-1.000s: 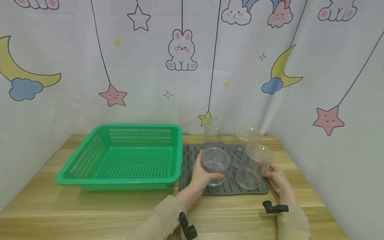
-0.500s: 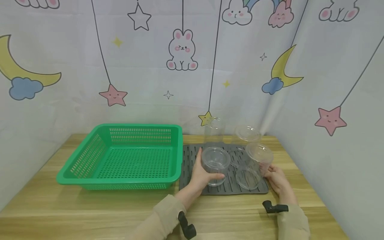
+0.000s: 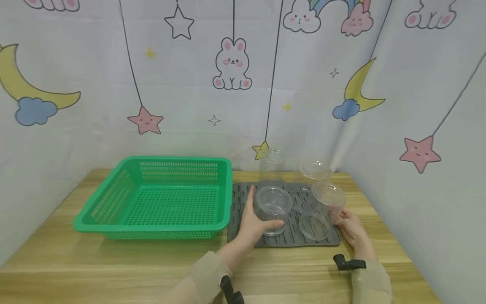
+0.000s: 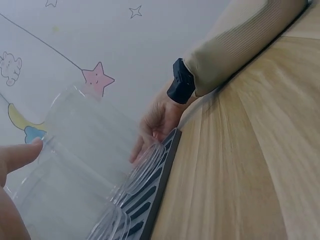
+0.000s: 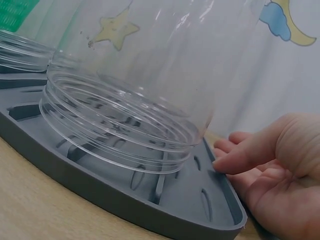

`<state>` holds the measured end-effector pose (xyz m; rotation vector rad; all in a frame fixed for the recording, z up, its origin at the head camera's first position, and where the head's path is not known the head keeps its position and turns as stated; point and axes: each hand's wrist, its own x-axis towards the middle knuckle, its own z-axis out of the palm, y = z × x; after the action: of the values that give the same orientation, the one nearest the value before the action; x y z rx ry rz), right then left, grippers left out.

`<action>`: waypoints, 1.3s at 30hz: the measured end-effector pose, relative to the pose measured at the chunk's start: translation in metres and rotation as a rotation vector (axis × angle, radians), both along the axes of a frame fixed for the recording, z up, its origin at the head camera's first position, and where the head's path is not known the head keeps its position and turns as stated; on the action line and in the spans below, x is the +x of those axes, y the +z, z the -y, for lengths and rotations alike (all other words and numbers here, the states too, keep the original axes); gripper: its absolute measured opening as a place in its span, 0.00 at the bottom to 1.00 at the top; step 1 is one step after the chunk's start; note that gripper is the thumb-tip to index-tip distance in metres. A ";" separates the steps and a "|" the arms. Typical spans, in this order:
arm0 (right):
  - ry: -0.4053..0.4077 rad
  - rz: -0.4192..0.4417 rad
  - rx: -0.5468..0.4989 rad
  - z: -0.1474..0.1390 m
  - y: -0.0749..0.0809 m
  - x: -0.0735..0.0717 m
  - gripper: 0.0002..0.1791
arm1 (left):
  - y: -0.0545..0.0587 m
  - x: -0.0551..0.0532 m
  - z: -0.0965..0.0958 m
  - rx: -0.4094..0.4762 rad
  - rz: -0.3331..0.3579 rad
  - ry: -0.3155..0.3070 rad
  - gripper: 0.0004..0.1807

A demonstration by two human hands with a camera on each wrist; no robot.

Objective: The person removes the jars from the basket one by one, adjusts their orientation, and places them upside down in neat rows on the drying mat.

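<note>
On the dark grey ridged mat [image 3: 286,241] stand several clear plastic jars, mouth down, their threaded necks visible in the right wrist view. My left hand [image 3: 253,226] is at the front left jar [image 3: 274,204], thumb in front and a straight finger along its left side; contact is hard to tell. My right hand [image 3: 351,226] lies at the mat's right edge, beside the front right jar [image 3: 317,217]. In the right wrist view, its loosely bent fingers [image 5: 245,157] are near the mat's rim, apart from the jar. Two more jars, one back left [image 3: 271,169] and one back right [image 3: 312,171], stand behind.
A green plastic basket [image 3: 152,229] with perforated walls stands left of the mat, close to it. Both are on a wooden table [image 3: 125,270]. A white printed curtain [image 3: 182,84] hangs behind the table and along its right side.
My left hand has shifted slightly left, its upright finger now a little apart from the front left jar. The jars and my right hand hold their places; the head view has shifted slightly.
</note>
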<state>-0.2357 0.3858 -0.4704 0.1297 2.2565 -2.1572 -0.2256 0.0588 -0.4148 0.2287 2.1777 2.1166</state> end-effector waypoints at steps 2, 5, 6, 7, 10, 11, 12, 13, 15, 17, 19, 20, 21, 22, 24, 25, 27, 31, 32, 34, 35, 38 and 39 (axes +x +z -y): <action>0.000 -0.002 0.003 -0.001 0.001 0.000 0.40 | 0.005 0.003 0.001 0.004 -0.029 0.005 0.65; 0.002 -0.003 0.009 -0.002 0.003 0.001 0.38 | 0.012 0.007 0.004 0.002 -0.100 0.008 0.59; -0.001 -0.005 0.008 -0.003 0.005 0.001 0.37 | 0.014 0.008 0.005 0.005 -0.129 0.005 0.56; 0.000 -0.005 0.010 -0.003 0.006 0.002 0.37 | 0.017 0.009 0.006 0.003 -0.158 -0.001 0.53; -0.019 -0.007 -0.006 -0.005 0.014 0.004 0.37 | 0.023 0.011 0.011 -0.014 -0.255 -0.018 0.42; -0.033 -0.007 -0.021 -0.006 0.017 0.005 0.36 | 0.025 0.011 0.013 -0.015 -0.285 -0.028 0.38; -0.045 -0.010 -0.038 -0.007 0.021 0.007 0.34 | 0.027 0.010 0.016 -0.017 -0.310 -0.040 0.34; -0.055 -0.015 -0.066 -0.009 0.025 0.008 0.32 | 0.028 0.010 0.018 -0.022 -0.334 -0.050 0.30; -0.082 -0.044 -0.148 -0.011 0.035 0.013 0.24 | 0.031 0.008 0.024 -0.029 -0.378 -0.066 0.23; -0.097 -0.102 -0.202 -0.013 0.046 0.018 0.16 | 0.034 0.006 0.030 -0.030 -0.416 -0.078 0.18; -0.095 -0.182 -0.237 -0.013 0.058 0.023 0.15 | 0.037 0.003 0.036 -0.046 -0.452 -0.075 0.14; -0.097 -0.225 -0.235 -0.012 0.064 0.026 0.16 | 0.039 0.002 0.038 -0.058 -0.470 -0.068 0.13; -0.101 -0.266 -0.228 -0.010 0.071 0.029 0.17 | 0.041 0.001 0.041 -0.069 -0.485 -0.059 0.12; -0.108 -0.309 -0.207 -0.008 0.079 0.031 0.17 | 0.043 0.001 0.044 -0.078 -0.499 -0.049 0.11; -0.122 -0.385 -0.188 -0.003 0.093 0.037 0.18 | 0.048 0.000 0.049 -0.096 -0.521 -0.030 0.09; -0.136 -0.422 -0.171 0.000 0.101 0.040 0.18 | 0.051 -0.001 0.052 -0.102 -0.533 -0.021 0.09; -0.169 -0.491 -0.146 0.005 0.114 0.048 0.19 | 0.056 -0.001 0.056 -0.114 -0.565 -0.007 0.08; -0.211 -0.592 -0.105 0.016 0.138 0.062 0.20 | 0.063 -0.001 0.065 -0.152 -0.667 0.039 0.07; -0.214 -0.604 -0.092 0.019 0.142 0.066 0.20 | 0.065 0.000 0.068 -0.165 -0.691 0.052 0.07; -0.215 -0.618 -0.047 0.026 0.152 0.074 0.20 | 0.068 0.000 0.073 -0.192 -0.742 0.075 0.06; -0.212 -0.625 -0.023 0.030 0.156 0.077 0.20 | 0.070 0.001 0.076 -0.202 -0.762 0.083 0.07; -0.211 -0.648 0.087 0.044 0.167 0.086 0.21 | 0.073 0.001 0.084 -0.222 -0.824 0.111 0.08; -0.215 -0.661 0.136 0.050 0.171 0.089 0.21 | 0.073 0.001 0.088 -0.232 -0.848 0.123 0.08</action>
<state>-0.1468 0.3362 -0.2997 -0.4256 2.8400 -2.4165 -0.2246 -0.0288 -0.3414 1.1795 2.8933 2.0094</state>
